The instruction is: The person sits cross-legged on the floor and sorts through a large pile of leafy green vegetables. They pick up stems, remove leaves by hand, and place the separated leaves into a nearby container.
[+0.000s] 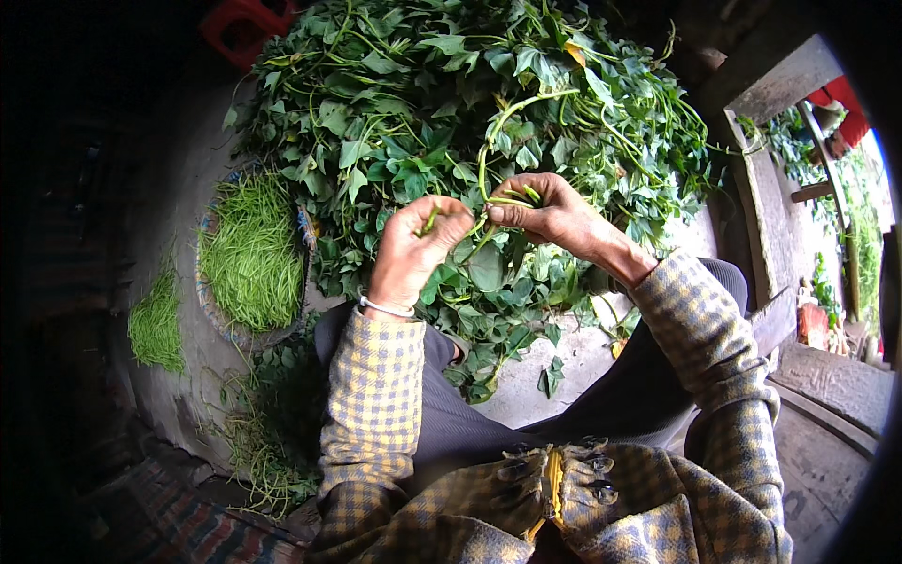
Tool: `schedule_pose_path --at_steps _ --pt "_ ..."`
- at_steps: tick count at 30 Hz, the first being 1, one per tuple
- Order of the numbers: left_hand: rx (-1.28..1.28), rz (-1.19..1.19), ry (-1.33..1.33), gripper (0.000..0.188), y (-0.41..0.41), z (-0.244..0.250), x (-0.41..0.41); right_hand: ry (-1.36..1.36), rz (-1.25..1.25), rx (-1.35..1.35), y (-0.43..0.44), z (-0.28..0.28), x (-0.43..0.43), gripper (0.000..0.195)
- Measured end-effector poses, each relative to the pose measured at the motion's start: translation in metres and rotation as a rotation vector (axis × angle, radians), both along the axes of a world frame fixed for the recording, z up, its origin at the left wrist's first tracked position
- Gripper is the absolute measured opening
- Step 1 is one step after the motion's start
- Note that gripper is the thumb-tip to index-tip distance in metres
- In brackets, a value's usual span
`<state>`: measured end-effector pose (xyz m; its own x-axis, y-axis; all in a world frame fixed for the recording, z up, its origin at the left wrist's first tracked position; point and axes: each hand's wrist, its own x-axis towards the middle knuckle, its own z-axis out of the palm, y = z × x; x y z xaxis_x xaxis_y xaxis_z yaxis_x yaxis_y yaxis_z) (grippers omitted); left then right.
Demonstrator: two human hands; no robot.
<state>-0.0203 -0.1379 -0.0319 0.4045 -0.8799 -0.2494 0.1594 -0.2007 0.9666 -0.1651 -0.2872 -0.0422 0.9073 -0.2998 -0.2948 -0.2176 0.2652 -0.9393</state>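
Note:
My left hand (421,243), a pale bangle at its wrist, is closed around short green stem pieces (428,221). Its fingertips meet those of my right hand (546,211) at a leafless stretch of vine. That thick green vine (486,151) is pinched by my right hand and arches up and to the right over the leaves. Several cut green stems (518,199) also stick out between my right thumb and fingers. Under and beyond both hands lies a large heap of leafy vines (394,120), which look like sweet potato vines.
Left of the heap, a round basket (204,296) holds thin green stems (250,254). A smaller stem pile (156,321) lies on the concrete floor (204,151). Discarded leafy vines (271,437) are beside my left leg. A red plastic stool (246,32) stands behind; at right is a doorway frame (757,204).

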Motion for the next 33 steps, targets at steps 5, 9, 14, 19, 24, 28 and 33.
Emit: schedule_pose_path --at_steps 5,9,14,19,24,28,33 --pt "-0.082 -0.006 -0.112 0.008 -0.004 -0.019 -0.012 -0.035 -0.024 -0.062 0.001 -0.011 0.002 0.024" --pt "0.048 -0.017 -0.4 0.005 -0.006 -0.026 -0.014 -0.094 0.051 -0.137 0.004 -0.014 0.003 0.024" --pt "0.105 0.324 0.274 0.011 -0.009 -0.018 -0.001 -0.074 0.105 0.023 0.004 -0.001 0.001 0.023" --pt "-0.009 0.095 0.464 0.014 0.001 -0.024 0.016 -0.205 0.175 -0.231 0.002 -0.009 -0.002 0.025" --pt "-0.024 0.039 0.166 0.015 0.001 -0.021 0.003 -0.121 0.349 -0.535 0.006 -0.001 0.0 0.025" --pt "-0.116 0.098 -0.081 0.013 0.003 -0.027 -0.001 -0.085 0.36 -0.57 0.002 0.0 0.003 0.025" --pt "-0.205 0.321 -0.379 0.013 0.025 -0.017 -0.008 -0.072 0.299 -0.558 0.016 0.003 0.022 0.021"
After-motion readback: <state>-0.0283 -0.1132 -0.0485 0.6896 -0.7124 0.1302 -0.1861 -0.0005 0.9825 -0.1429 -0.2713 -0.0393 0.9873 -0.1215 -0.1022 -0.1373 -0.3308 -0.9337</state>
